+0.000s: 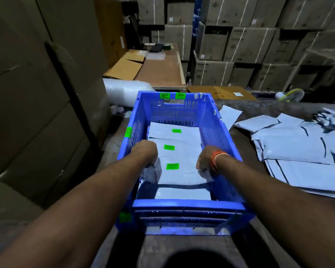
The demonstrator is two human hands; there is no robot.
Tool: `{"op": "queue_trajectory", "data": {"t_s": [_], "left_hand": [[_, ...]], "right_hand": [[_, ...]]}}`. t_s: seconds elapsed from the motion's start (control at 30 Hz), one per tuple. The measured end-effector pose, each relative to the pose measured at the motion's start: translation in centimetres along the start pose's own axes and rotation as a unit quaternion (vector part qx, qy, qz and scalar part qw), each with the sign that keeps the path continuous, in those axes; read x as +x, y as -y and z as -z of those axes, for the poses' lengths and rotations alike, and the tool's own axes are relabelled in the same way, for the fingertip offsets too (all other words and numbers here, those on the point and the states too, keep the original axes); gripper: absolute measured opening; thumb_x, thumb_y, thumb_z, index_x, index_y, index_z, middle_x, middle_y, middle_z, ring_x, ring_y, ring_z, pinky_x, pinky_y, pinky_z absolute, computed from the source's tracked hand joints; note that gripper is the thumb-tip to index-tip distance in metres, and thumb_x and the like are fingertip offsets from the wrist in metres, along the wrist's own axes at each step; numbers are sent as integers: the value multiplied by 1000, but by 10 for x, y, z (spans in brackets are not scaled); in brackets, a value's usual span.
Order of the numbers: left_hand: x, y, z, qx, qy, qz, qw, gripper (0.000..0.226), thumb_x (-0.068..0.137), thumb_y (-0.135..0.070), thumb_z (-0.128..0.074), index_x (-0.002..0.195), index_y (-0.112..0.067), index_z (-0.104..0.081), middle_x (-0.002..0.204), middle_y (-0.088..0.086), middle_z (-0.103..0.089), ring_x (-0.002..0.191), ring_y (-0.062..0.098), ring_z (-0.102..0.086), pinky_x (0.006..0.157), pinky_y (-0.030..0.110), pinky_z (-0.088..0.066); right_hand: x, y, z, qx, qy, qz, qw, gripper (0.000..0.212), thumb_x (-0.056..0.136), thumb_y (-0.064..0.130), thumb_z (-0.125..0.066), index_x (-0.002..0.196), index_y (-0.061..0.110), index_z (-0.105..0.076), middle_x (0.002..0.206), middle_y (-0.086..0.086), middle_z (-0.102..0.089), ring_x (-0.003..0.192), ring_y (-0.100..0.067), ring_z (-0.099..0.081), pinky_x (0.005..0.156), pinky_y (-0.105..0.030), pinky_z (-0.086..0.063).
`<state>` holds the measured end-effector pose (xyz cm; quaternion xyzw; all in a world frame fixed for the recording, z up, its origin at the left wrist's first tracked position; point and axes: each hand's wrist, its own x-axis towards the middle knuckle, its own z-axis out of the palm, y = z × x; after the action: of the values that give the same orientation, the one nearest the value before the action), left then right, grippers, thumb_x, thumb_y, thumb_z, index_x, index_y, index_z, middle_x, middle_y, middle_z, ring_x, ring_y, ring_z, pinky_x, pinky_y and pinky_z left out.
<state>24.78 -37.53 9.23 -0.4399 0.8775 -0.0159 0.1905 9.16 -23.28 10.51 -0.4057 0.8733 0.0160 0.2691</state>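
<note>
i am working on the top packet [179, 172] in the blue crate [184, 204], with both hands down inside, one at each side of it. my left hand [145, 154] is curled over the packet's left edge, where the plastic bunches up grey under my knuckles. my right hand [205, 160], the one with the orange band [215, 160] at the wrist, pinches the right edge near its corner. my fingertips are hidden under my own hands, so i can't say how deep the hold goes. both hands are closed on the packet, though, not lying flat on it.

the packet rests on a stack of other packets [162, 132] that covers the crate floor, and its green label [172, 166] faces up between my hands. the crate stands on the dark table [182, 248], close to me, with a spread of flat empty bags [298, 151] on the table to its right. cardboard boxes [249, 45] are piled up behind.

i judge this to be the grasp itself. i can't tell from here whether the packet is coming out or being settled in. if it comes out, the next move calls for both hands to rise together so the packet stays level and clears the crate walls. the film is slack and slippery, so i should hold what is inside it, not just the loose edges. i also want the packets underneath to stay put and not drag up with it.
</note>
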Motion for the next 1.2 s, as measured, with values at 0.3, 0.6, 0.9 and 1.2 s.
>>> {"op": "queue_trajectory", "data": {"t_s": [0.3, 0.6, 0.9, 1.2], "left_hand": [[6, -1, -12, -13, 71, -13, 997, 46, 84, -29, -79, 124, -10, -67, 128, 7, -67, 118, 26, -64, 94, 38, -56], [-15, -11, 15, -10, -31, -31, 999, 37, 81, -21, -68, 117, -10, -67, 122, 9, -69, 113, 31, -66, 86, 38, -55], [-61, -76, 94, -373, -124, -109, 913, 9, 83, -23, -71, 85, -19, -79, 77, 7, -76, 76, 23, -76, 72, 39, -64], [-100, -228, 134, -424, -164, -153, 877, 9, 82, -18, -73, 87, -20, -81, 65, -2, -71, 60, 14, -69, 66, 28, -58]], "right_hand": [[2, 16, -12, -200, 7, -18, 980, 47, 98, 36, -53, 139, 12, -55, 142, -9, -54, 130, -27, -53, 102, -43, -49], [-13, 8, 9, -119, -75, 47, 989, 36, 87, 28, -65, 117, 8, -69, 116, -10, -70, 106, -28, -68, 82, -31, -54], [-61, -59, 65, 310, -184, 145, 921, 6, 81, 8, -75, 77, 11, -79, 76, -5, -73, 72, -21, -72, 69, -40, -63], [-84, -211, 95, 358, -174, 159, 904, 18, 83, -3, -71, 71, 9, -74, 70, -8, -70, 67, -28, -68, 66, -37, -60]]}}
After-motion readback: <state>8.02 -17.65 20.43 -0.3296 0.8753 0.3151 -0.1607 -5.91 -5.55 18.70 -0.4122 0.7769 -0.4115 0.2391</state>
